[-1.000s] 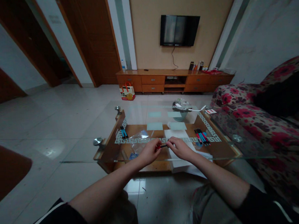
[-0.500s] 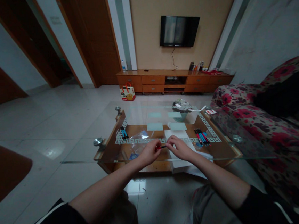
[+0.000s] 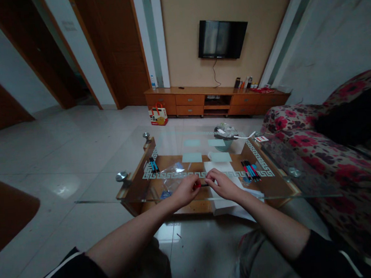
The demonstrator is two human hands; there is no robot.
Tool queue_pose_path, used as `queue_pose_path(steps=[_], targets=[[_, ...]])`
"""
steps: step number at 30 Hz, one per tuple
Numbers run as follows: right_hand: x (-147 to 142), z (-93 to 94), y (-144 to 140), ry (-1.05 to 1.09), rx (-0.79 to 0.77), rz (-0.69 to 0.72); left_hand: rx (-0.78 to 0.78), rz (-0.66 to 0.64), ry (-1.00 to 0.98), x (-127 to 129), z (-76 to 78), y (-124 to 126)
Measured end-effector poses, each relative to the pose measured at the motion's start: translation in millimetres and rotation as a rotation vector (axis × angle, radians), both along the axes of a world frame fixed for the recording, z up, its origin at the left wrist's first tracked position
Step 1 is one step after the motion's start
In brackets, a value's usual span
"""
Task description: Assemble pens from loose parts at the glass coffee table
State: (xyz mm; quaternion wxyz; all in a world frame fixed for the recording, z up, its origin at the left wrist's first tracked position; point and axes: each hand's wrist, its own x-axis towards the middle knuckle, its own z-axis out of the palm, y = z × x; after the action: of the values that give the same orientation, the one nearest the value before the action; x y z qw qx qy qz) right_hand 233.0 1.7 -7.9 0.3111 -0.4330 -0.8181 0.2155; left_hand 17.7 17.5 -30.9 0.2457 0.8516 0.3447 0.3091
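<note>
Both my hands meet over the near edge of a glass coffee table [image 3: 99,190]. My left hand [image 3: 186,190] pinches the red cap end of a slim pen [image 3: 202,183]. My right hand [image 3: 221,184] grips the pen's dark barrel from the other side. White paper [image 3: 219,167] lies just beyond my right hand. A clear plastic bag [image 3: 172,174] sits beyond my left hand.
Several pens [image 3: 250,169] lie at the right of the table, two more pens [image 3: 153,164] at the left. A bowl with wrappers [image 3: 225,133] stands at the far side. A floral sofa [image 3: 333,156] is on the right, a TV cabinet [image 3: 214,99] and wall TV [image 3: 222,39] beyond.
My hands have drawn slightly closer together on the pen; otherwise nothing has moved.
</note>
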Motion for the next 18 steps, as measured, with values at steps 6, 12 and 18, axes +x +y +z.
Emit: queue_pose_path(steps=[6,12,18], targets=[[1.9,-2.4,-1.5,0.016,-0.031,0.027,-0.015,0.043,-0.004,0.4,-1.9,0.6],[0.4,1.6,-2.5,-0.027,-0.027,0.045,-0.012,0.011,0.003,-0.6,2.0,-0.4],[0.4,-0.3,-3.3,0.003,-0.039,0.018,-0.026,0.018,0.002,-0.4,3.9,-0.3]])
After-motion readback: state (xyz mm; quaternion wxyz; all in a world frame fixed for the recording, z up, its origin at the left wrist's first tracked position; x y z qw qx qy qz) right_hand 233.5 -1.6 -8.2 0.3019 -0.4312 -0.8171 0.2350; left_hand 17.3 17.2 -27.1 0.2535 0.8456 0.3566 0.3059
